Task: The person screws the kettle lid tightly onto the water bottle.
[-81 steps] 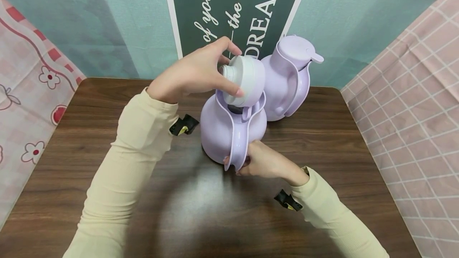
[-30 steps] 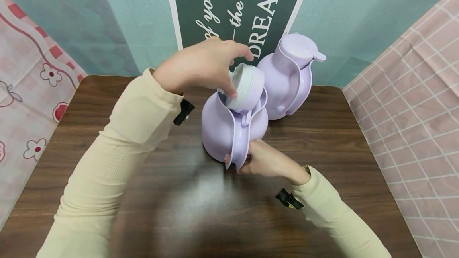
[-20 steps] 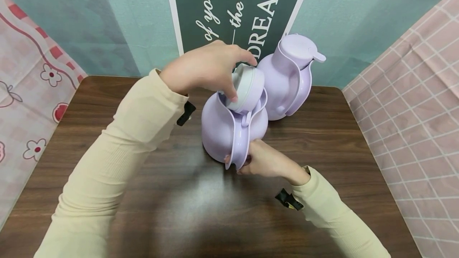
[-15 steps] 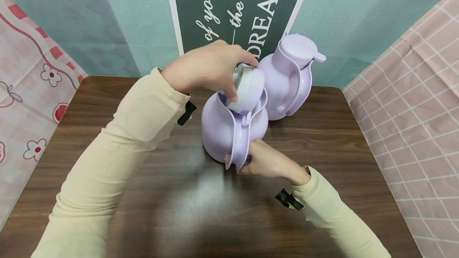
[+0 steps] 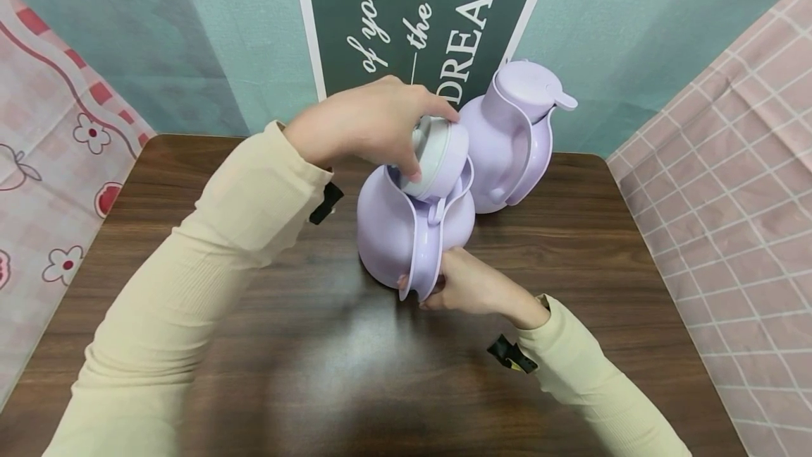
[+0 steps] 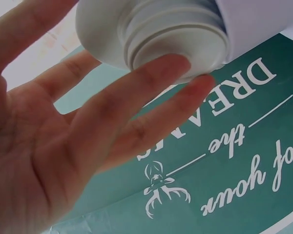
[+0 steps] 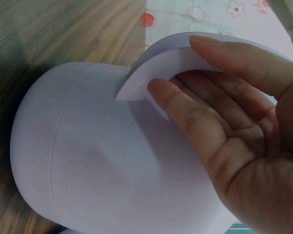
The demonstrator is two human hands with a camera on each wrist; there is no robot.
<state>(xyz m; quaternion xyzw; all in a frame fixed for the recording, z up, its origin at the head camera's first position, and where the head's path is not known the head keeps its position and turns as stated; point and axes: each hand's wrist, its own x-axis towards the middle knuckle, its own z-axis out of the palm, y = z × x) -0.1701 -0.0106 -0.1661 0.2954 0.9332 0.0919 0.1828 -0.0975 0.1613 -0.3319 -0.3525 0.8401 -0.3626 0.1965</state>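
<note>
My left hand [image 5: 371, 122] pinches a round thermos lid [image 5: 453, 157], thumb on the near edge and a finger on the far edge. The lid is white on its inner side and lilac on its outer side, and stands tilted in the neck of a lilac thermos jug [image 5: 383, 228]. In the left wrist view, my fingertips are by the lid's threaded stopper [image 6: 178, 41]. My right hand [image 5: 472, 284] grips the jug's handle [image 5: 425, 249]; in the right wrist view, the fingers curl under the handle and the thumb lies along it. The jug stands upright.
A second lilac thermos jug [image 5: 488, 154] with its lid on stands behind and right of the first, close to it. Both are on a dark wooden table [image 5: 355, 372]. A teal backdrop [image 5: 634, 41] hangs behind, with patterned cloths on both sides.
The left hand has lowered the tilted lid into the jug's neck, covering the dark opening seen earlier. Lately only its fingers have shifted slightly on the lid. The right hand has stayed on the handle.
</note>
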